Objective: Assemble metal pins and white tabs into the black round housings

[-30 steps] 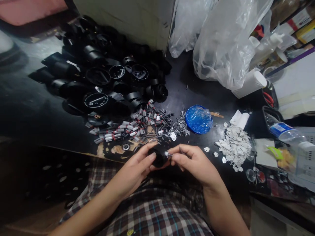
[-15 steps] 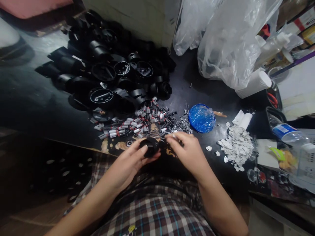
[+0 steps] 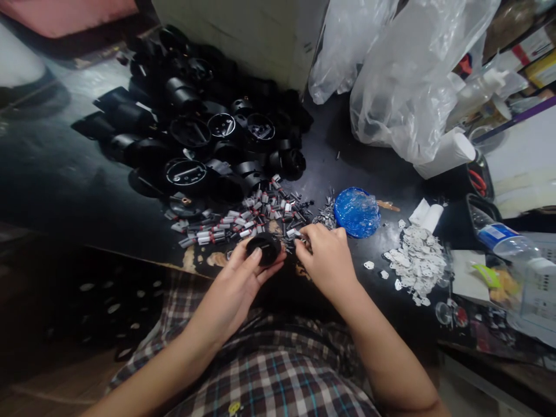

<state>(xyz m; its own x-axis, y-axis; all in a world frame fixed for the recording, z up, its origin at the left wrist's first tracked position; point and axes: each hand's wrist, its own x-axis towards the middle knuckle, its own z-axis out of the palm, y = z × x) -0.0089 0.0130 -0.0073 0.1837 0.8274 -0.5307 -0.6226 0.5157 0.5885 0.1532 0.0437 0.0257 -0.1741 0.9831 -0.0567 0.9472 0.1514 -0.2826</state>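
Observation:
My left hand [image 3: 237, 284] grips a small round black plastic housing [image 3: 263, 248] just above the near edge of the dark table [image 3: 52, 179]. My right hand [image 3: 328, 260] reaches to the scatter of small white-and-red cylinder parts [image 3: 243, 220] and its fingertips pinch at one small piece there; the piece itself is mostly hidden. A pile of small metal pins [image 3: 326, 213] lies just beyond that hand.
A heap of black round housings [image 3: 195, 127] fills the far left. A blue plastic-wrapped disc [image 3: 357, 212], a pile of flat white pieces [image 3: 417, 259], clear plastic bags [image 3: 403, 75], a white roll [image 3: 443, 153] and a water bottle [image 3: 504, 237] sit to the right.
Both hands moved forward from my lap to the table. My right hand left the black housing and went to the small parts; my left hand kept the housing.

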